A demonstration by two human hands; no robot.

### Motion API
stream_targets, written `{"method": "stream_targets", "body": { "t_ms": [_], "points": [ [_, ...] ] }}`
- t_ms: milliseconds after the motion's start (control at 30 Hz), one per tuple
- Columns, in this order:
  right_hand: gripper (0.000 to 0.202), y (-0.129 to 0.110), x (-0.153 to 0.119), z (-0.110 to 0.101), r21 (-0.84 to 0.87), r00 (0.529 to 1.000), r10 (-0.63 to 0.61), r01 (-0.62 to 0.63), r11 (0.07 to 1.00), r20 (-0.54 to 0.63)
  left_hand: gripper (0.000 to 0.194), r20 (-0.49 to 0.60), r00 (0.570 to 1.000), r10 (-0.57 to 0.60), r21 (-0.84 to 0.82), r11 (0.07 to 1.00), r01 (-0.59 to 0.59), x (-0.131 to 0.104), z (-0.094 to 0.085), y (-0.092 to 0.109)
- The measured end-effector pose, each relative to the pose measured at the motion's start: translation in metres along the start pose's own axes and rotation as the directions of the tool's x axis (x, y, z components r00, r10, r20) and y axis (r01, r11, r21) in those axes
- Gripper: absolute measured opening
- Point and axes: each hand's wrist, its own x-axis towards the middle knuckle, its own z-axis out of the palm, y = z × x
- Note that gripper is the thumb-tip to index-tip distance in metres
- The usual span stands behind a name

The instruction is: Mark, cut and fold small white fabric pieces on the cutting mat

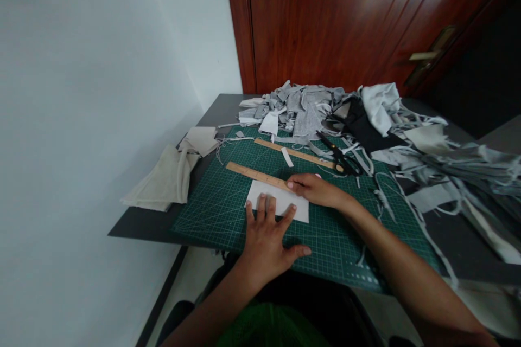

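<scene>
My left hand (268, 236) lies with fingers spread, its fingertips on a pale rectangular piece of fabric (280, 201) on the green cutting mat (215, 211). My right hand (315, 188) is closed on the right end of a wooden ruler (254, 174), which runs along the fabric's far edge. Beyond it, a second wooden ruler (301, 155) lies on the mat, with a small white strip (287, 157) touching its near side. Black scissors (344, 162) rest by that ruler's right end.
A heap of grey and white fabric scraps (305, 111) covers the table's far side, with black cloth (366, 127) and long strips (480, 171) at the right. Beige cloth (163, 181) overhangs the left edge. A wall and a wooden door (325, 21) stand behind.
</scene>
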Motion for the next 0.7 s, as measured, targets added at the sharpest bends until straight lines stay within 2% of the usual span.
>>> {"method": "stream_targets", "body": {
  "t_ms": [200, 367, 467, 700],
  "points": [
    [0.029, -0.002, -0.003, 0.006, -0.115, 0.999, -0.028, 0.031, 0.993, 0.027, 0.098, -0.004, 1.000, -0.005, -0.012, 1.000, 0.005, 0.000, 0.000, 0.001],
    [0.024, 0.004, 0.000, 0.012, -0.233, 0.999, -0.041, 0.035, 0.972, -0.019, 0.094, -0.001, 1.000, -0.003, -0.030, 1.000, 0.003, 0.000, 0.001, 0.001],
    [0.017, 0.006, 0.001, 0.015, -0.222, 1.000, -0.014, 0.009, 0.975, -0.019, 0.087, -0.010, 1.000, -0.014, -0.028, 1.000, 0.014, -0.001, 0.001, -0.001],
    [0.010, 0.002, -0.002, 0.017, -0.191, 0.999, 0.050, -0.053, 0.980, -0.020, 0.057, -0.090, 0.994, -0.059, -0.044, 0.998, 0.055, -0.004, -0.001, 0.000]
  ]
}}
